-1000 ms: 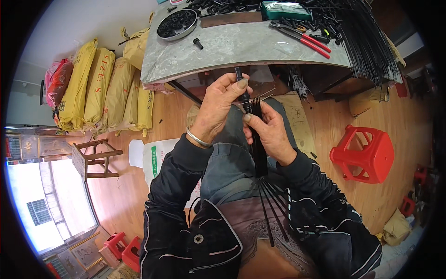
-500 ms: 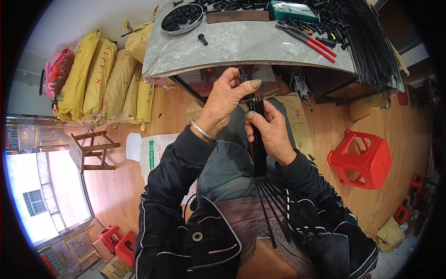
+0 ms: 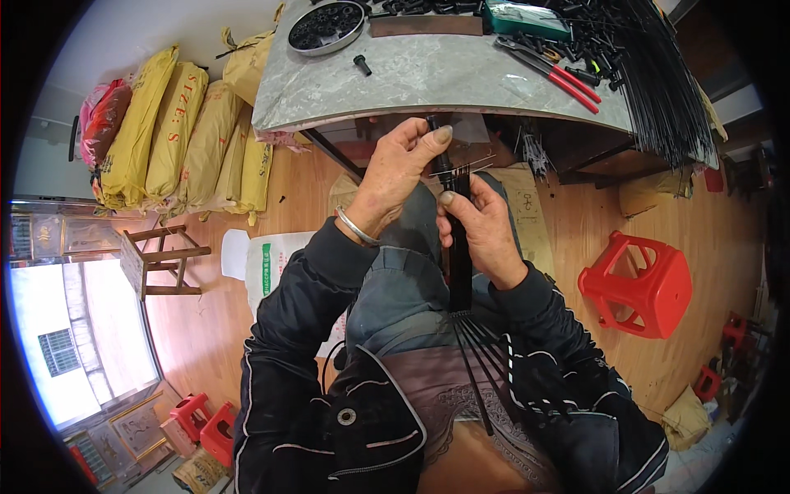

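Observation:
My left hand (image 3: pixel 393 171), with a silver bangle at the wrist, pinches the upper part of a black tubular plastic piece (image 3: pixel 445 171) between thumb and fingers. My right hand (image 3: pixel 487 235) is closed around a bundle of thin black rods (image 3: pixel 460 288), which looks like a folded umbrella frame. The thumb presses near where the bundle meets the tubular piece. Several thin wires stick out sideways at the bundle's top. Its lower rods fan out over my lap. The left fingertips behind the piece are partly hidden.
Ahead stands a grey marble-patterned table (image 3: pixel 428 78) with a round metal tray (image 3: pixel 362 29) of black parts, red-handled pliers (image 3: pixel 568 86), a green box (image 3: pixel 527 23) and long black rods (image 3: pixel 666 90). A red stool (image 3: pixel 666 284) is at right, a wooden stool (image 3: pixel 156 263) and yellow sacks (image 3: pixel 177 123) at left.
Both hands hold the same things in nearly the same place. My left hand has shifted slightly along the tubular piece; the view has moved a little.

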A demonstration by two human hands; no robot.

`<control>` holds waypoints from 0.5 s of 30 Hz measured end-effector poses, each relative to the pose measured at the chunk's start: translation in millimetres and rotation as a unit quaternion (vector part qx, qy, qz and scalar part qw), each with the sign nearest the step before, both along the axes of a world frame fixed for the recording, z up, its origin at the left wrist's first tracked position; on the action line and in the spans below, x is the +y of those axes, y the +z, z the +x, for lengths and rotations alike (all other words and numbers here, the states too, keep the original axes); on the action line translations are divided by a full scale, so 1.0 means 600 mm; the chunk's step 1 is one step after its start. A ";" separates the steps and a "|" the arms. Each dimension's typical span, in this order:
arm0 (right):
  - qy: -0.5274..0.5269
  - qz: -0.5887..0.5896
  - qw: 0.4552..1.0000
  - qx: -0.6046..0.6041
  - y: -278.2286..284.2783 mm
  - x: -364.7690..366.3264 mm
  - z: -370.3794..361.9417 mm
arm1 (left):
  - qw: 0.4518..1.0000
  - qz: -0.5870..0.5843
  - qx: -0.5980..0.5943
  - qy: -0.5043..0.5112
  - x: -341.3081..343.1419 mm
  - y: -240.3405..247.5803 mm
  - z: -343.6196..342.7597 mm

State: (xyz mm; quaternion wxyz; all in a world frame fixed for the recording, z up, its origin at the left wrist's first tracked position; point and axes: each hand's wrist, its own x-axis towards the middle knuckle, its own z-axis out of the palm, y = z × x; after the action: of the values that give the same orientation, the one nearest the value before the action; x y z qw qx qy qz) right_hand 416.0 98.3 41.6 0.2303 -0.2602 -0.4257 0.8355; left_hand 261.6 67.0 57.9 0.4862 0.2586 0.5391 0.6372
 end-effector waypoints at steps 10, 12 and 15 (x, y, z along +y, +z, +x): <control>0.008 0.010 1.000 0.009 -0.004 -0.002 0.004 | 0.999 0.032 0.023 0.006 -0.005 0.007 0.014; 0.018 -0.019 0.999 0.026 -0.011 0.002 0.005 | 0.999 0.019 0.034 0.004 -0.006 0.010 0.018; 0.022 -0.020 0.999 0.037 -0.009 -0.002 0.005 | 0.997 0.034 0.063 0.014 -0.015 0.003 0.014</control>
State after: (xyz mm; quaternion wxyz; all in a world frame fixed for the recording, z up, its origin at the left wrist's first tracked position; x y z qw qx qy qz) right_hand 419.2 96.9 36.2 0.2219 -0.2245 -0.4058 0.8577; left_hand 269.9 58.1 59.7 0.4332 0.3073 0.5499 0.6446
